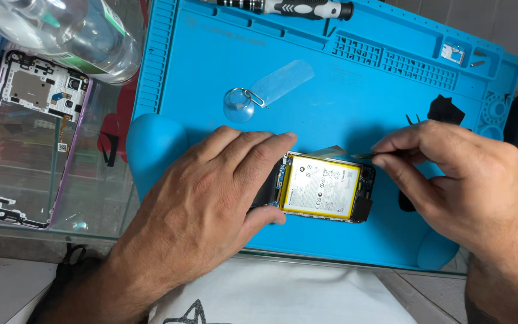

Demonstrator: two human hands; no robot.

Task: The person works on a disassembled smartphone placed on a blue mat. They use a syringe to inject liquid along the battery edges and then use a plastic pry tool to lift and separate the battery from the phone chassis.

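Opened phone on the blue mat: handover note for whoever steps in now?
Left hand presses the opened phone flat on the blue mat.
Right hand pinches a thin strip at the battery's top right edge.
Done: back frame is off, lying left on the glass.
Left: battery is in its seat.
Suction cup and screwdriver lie on the mat.

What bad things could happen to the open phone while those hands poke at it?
1. The right hand holds a thin strip by the edge of the yellow battery; if it digs in, the battery might get bent or pierced.
2. The left hand covers one end of the phone; pressing hard could hurt the bare parts.
3. The clear bottle lies beside the blue mat; it might roll or leak.
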